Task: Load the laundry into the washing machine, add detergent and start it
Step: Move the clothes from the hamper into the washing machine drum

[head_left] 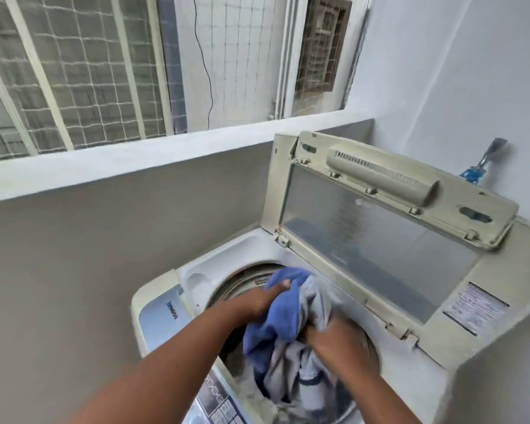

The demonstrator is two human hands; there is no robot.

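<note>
A: Where does the loading stand?

B: Mid-load. The left hand (265, 301) is bunched around the blue cloth (277, 313), and the right hand (334, 336) clutches the grey cloth (314, 301) just beside it. Both fists close on fabric, though the right is blurred, so the exact finger lie is unclear.

A: And the bundle itself?

B: It sits between the two grips, directly over the mouth of the drum (242, 284), its lower folds trailing down below the hands into the tub. The washing machine (410, 371) has its lid (377, 237) propped open just beyond the right hand.

A: What is left?

B: Judging by this, the clothes have yet to be let go and settled. No detergent is in sight. The control panel (218, 399) lies beneath the left forearm, untouched, so closing the lid and starting the cycle appear to remain.
</note>
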